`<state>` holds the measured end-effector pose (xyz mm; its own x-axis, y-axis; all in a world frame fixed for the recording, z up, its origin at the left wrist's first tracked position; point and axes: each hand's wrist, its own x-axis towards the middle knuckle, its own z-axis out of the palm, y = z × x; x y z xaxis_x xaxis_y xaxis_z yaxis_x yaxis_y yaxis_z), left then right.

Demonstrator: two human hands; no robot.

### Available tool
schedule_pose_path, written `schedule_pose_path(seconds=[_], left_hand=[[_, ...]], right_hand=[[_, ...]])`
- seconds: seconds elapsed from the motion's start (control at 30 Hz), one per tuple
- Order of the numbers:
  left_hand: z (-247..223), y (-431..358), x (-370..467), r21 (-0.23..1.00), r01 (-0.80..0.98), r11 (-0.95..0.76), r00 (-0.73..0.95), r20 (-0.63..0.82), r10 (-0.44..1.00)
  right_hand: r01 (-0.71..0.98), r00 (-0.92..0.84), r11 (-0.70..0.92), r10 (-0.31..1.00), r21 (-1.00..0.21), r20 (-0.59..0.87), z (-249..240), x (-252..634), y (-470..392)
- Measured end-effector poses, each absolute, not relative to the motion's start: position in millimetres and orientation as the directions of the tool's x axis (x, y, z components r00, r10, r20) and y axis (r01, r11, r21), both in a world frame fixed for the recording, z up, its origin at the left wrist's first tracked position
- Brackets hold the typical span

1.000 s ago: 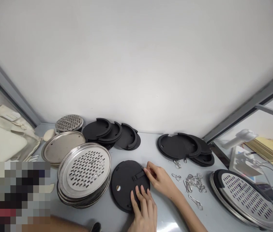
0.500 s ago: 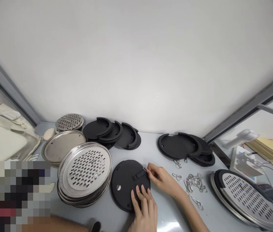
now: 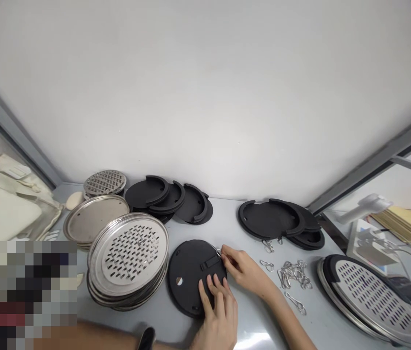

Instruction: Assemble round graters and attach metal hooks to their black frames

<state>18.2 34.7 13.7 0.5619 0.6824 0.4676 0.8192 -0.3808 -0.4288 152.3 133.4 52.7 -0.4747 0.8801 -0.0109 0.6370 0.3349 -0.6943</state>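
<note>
A round black plastic disc lies flat on the table, with a small hole and a raised rectangular tab on its face. My left hand rests on the disc's lower right part, fingers stretched out. At the upper right edge of the disc, my right hand pinches a small metal wire clip, mostly covered by the fingers; whether it is hooked into the disc I cannot tell. To the right of that hand lies a loose pile of wire clips, with several single ones around it.
Left of the disc stands a stack of round metal grater plates, with plain metal plates behind. Black rimmed discs lie along the wall, others further right. Assembled graters lean at the right, near cables.
The right fingers have shifted slightly at the disc's edge, and less of the wire clip shows. The left hand stays on the disc. The view has moved very slightly.
</note>
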Motion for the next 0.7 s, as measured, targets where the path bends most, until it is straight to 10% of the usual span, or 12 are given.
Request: schedule_pose_path(seconds=[0.7], left_hand=[[26.0,44.1,17.2,-0.473,0.779,-0.412,0.612,0.426,0.667]], right_hand=[[0.635,-0.406,0.286,0.914,-0.718,0.005,46.3,148.4,135.0]])
